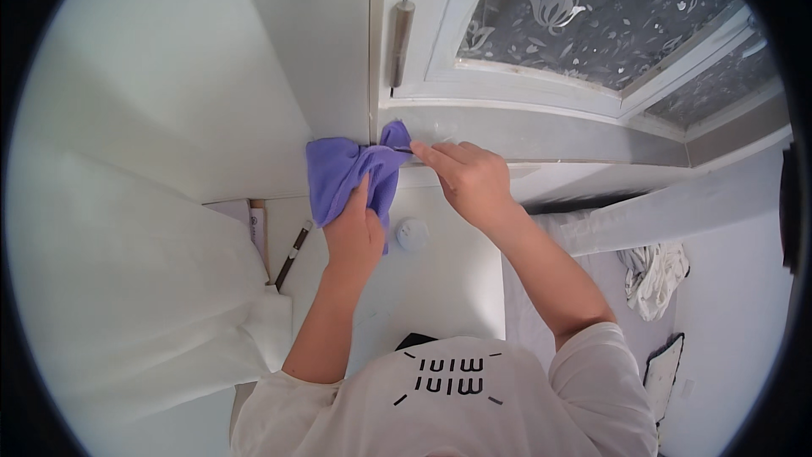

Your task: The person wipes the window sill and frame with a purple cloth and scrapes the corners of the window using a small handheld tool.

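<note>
A purple cloth (pixel 339 171) is bunched at the corner where the window sill (pixel 545 136) meets the white wall. My left hand (pixel 358 228) grips it from below, with one finger pointing up along its folds. My right hand (pixel 469 178) is at the cloth's right side, its fingers closed on a thin dark tool whose tip lies against the cloth near the sill; most of the tool is hidden in the hand. Above the sill stands a white-framed window (pixel 539 86) with flower-patterned glass.
Below the hands, a white surface (pixel 444 279) holds a small round white lid or jar (pixel 412 233). A dark-handled tool (pixel 293 256) lies left of my left forearm, near white fabric (pixel 190 330). Crumpled pale cloth (pixel 653 279) is at the right.
</note>
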Tool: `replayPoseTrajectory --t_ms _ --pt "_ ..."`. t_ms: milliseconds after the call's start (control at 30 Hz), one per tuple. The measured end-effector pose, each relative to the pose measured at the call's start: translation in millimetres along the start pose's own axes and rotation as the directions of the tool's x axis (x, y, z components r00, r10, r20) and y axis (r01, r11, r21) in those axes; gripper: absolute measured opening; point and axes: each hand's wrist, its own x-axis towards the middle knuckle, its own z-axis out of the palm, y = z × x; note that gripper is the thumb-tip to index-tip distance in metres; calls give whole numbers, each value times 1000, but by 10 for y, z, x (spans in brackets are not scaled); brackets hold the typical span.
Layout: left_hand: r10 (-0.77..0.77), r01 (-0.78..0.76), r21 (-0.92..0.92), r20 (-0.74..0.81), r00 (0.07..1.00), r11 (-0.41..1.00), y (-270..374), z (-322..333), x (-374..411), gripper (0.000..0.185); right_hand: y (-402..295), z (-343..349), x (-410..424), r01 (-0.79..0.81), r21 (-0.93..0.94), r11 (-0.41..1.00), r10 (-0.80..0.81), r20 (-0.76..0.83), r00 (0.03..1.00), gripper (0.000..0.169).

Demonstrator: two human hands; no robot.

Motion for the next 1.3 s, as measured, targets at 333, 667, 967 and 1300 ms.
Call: replayPoseTrajectory --t_ms 333,667,967,1300 --pt "-48 38 -71 -149 988 997 172 -383 191 48 -501 -105 501 -427 712 557 615 -8 789 18" --pt "-52 45 -54 -139 989 998 142 -579 -69 48 -711 405 527 -396 742 541 704 -141 696 15" --pt "-15 0 -103 -150 989 995 173 -622 -207 47 -689 94 231 -540 841 29 770 326 548 9" --pt "367 -409 -178 -228 902 895 521 -962 370 35 -487 -156 -1302 -735 523 433 799 154 581 22"
